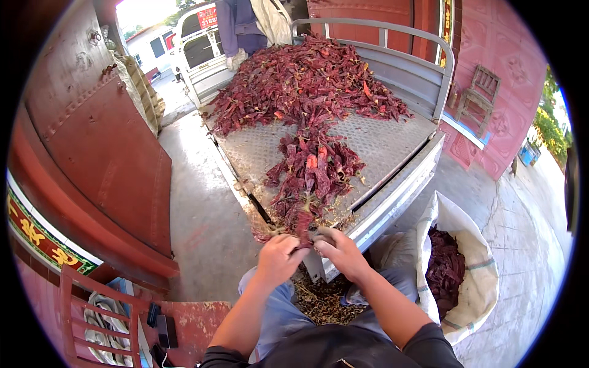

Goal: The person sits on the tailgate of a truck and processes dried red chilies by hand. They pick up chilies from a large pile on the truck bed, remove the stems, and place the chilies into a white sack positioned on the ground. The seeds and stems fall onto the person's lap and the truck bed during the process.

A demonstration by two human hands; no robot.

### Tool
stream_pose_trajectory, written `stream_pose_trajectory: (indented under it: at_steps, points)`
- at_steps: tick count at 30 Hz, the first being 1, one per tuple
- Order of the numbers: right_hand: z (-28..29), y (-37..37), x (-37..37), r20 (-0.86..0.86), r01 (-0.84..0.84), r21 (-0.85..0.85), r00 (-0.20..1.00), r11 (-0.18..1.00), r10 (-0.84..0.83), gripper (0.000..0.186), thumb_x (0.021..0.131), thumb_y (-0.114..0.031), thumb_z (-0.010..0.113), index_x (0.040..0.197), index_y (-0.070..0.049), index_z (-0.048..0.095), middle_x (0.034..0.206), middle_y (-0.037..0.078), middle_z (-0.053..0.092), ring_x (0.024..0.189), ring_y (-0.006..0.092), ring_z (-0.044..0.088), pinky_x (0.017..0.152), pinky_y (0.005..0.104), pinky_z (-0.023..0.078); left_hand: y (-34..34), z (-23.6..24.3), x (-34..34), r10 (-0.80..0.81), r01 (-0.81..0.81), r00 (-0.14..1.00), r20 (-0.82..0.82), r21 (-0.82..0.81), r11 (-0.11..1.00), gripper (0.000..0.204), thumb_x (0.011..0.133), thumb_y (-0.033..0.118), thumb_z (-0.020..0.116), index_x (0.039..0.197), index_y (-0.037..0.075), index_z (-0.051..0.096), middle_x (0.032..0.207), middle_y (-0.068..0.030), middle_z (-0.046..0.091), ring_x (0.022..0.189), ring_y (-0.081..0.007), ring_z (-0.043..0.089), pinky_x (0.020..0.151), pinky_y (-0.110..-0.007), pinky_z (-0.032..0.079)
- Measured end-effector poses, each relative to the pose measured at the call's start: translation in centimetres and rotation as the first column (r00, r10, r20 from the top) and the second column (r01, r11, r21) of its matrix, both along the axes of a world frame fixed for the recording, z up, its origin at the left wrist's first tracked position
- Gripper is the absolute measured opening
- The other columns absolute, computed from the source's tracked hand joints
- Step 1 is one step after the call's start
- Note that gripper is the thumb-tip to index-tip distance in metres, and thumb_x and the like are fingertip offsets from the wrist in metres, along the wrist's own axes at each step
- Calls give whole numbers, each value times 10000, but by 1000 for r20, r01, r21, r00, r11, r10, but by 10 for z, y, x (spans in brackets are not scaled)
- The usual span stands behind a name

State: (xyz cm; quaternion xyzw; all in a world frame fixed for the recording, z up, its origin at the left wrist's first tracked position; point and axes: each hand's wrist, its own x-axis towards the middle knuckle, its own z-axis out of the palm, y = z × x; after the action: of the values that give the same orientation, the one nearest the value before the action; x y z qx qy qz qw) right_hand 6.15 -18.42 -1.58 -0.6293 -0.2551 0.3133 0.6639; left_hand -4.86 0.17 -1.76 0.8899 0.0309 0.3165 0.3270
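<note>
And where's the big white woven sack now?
In the head view, the big white woven sack stands open at the lower right, right of the person's right hand, beside the grey metal truck bed.

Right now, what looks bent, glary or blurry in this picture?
In the head view, the red beam at left bows with fisheye distortion; the sky at upper left is washed out by glare; the left hand and right hand look fairly sharp.

This is a yard — red gate (pixel 116 165), concrete floor (pixel 195 208).
</note>
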Motion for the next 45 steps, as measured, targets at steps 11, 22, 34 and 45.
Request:
stream_pose_trajectory:
  at_steps: [11,22,34,45]
  points:
    - [-38,48,27,-229,155,31,963,987,-144,212,997,-167,654,1090,23,674,959,68,690,838,113,601,777,313,518,13,-46,22,-164,151,986,0,-385,911,191,893,111,777,1067,46,734,1040,-76,738,992,-206,682,917,-350,514]
    - [29,122,52,831,-64,-363,429,930,354,354,839,-335,761,922,2,688,902,227,675,857,439,665,808,506,554,20,-62,24,-204,190,979,-27,-259,947,150,900,110,794,1023,46,736,1058,-95,729,977,-238,689,874,-362,533]
    - [44,137,69,817,63,-378,491,923,301,259,841,-263,730,915,-15,742,895,210,738,861,394,722,742,478,565,8,-46,5,-50,97,963,263,-167,981,70,853,48,772,911,35,733,889,-104,750,843,-274,718,810,-389,559]
    - [53,-3,59,511,-46,-268,840,962,182,315,987,-277,708,1136,0,694,836,132,668,685,210,671,608,406,564,-25,-35,-8,103,22,963,249,-454,891,314,903,-46,726,1208,22,689,993,-92,748,827,-218,711,710,-316,556]
